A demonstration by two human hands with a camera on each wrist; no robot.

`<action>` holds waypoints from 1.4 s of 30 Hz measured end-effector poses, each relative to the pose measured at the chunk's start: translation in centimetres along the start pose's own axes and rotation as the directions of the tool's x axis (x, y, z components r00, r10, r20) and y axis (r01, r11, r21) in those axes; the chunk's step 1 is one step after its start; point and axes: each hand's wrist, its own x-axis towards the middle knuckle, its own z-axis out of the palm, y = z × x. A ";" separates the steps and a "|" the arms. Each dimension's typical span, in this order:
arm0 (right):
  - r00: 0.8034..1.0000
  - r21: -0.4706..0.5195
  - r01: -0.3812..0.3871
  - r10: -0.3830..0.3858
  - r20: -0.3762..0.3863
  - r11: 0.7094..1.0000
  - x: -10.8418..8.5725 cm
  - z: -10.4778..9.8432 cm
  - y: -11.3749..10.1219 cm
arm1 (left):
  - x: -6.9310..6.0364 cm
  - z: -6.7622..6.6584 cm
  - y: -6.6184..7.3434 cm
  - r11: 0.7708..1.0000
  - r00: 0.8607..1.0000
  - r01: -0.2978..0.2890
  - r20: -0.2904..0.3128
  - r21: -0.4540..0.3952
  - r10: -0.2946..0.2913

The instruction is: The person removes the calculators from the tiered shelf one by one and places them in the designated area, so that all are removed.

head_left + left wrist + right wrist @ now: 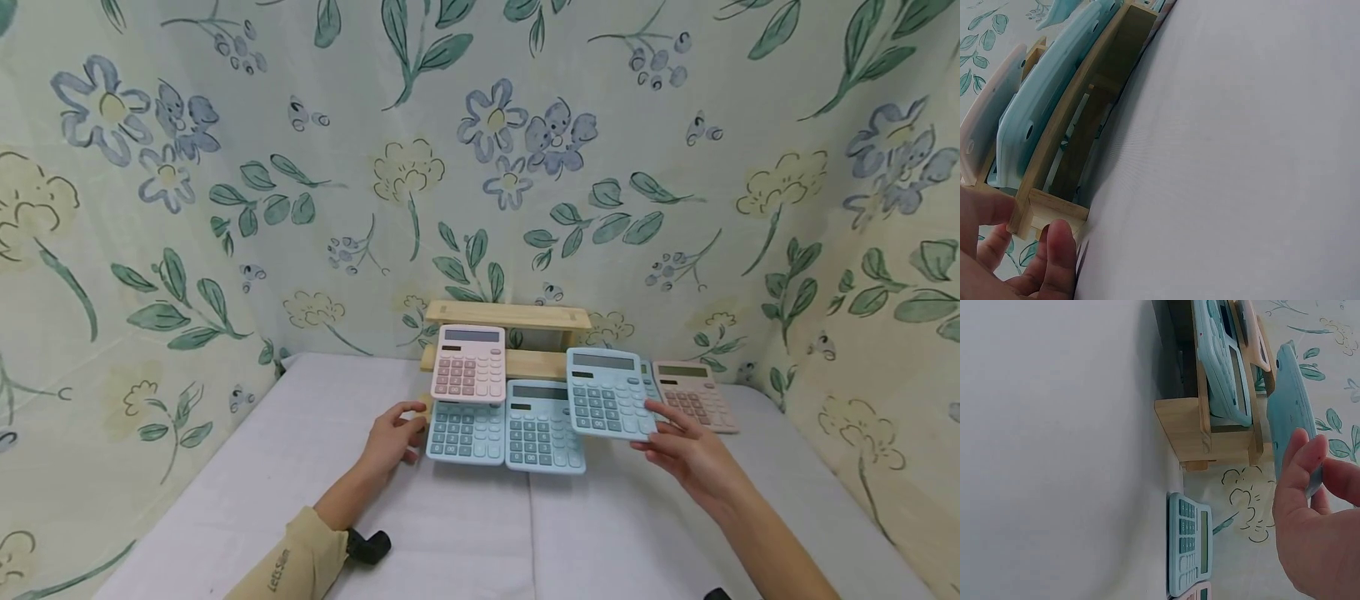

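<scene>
Soft, even light — wrist views dimmer, shadow along wooden rack point(1185, 432).

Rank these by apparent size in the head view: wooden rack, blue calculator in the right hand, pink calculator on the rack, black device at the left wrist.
1. Wooden rack, by overall span, partly covered.
2. Blue calculator, pink calculator: similar; nearness makes their order unsure.
3. Black device.

In the right hand point(686, 450), a light-blue rectangular plastic calculator point(626, 379) with grey-blue number keys. Nearer the left hand point(393, 435), a pale-pink rectangular plastic calculator point(491, 393) with dusky-rose number keys. Between the hands, a pale-tan wooden rack point(510, 314). Beyond both, an off-white fabric backdrop point(315, 242) patterned with blue flowers, yellow blossoms, green leaves.
</scene>
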 end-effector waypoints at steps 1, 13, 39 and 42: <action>1.000 0.002 -0.003 0.003 -0.002 1.000 -0.1 -0.2 0.0 | 0.1 0.0 0.0 1.000 1.000 -0.002 -0.002 0.000 0.002; 0.998 0.026 -0.061 0.061 -0.033 0.998 -1.8 -4.1 1.0 | 0.2 0.0 -0.2 1.000 1.000 0.005 0.006 0.010 -0.005; 0.981 0.065 -0.173 0.178 -0.075 0.983 -4.1 -12.8 3.5 | 0.2 -0.1 -0.1 1.000 1.000 0.012 0.008 0.001 -0.012; 0.973 0.076 -0.203 0.210 -0.096 0.976 -4.1 -13.6 3.7 | 0.2 0.0 0.0 1.000 1.000 0.015 0.006 0.002 -0.015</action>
